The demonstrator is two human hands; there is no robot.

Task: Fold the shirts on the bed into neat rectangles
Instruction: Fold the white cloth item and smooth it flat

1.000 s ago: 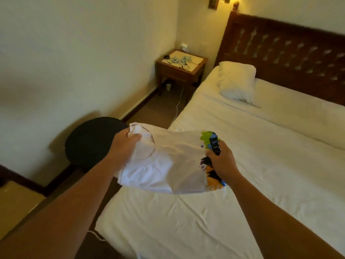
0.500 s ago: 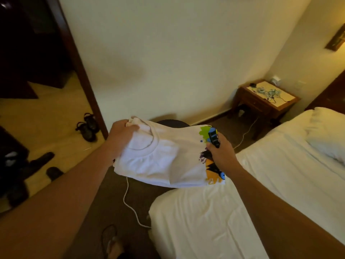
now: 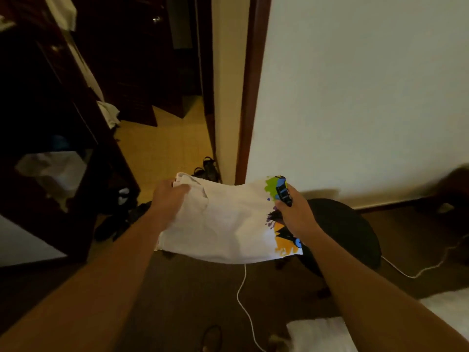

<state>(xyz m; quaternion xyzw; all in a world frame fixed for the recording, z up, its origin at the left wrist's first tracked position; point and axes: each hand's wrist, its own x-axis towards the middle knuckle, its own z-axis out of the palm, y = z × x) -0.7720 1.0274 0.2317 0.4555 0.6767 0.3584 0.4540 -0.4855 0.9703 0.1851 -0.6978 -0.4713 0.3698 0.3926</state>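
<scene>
Above dark carpet (image 3: 193, 295), folded shirt (image 3: 228, 224) between both hands.

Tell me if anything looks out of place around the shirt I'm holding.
The folded white shirt, held by the left hand and right hand, hangs over the floor, not the bed. A white cable trails loose across the carpet underfoot, and sandals sit by the doorway.

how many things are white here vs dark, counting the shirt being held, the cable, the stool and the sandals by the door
White: 2, the folded shirt gripped by the left hand and right hand, and the cable on the floor
Dark: 3, the round stool and 2 sandals by the door frame
Total: 5
</scene>
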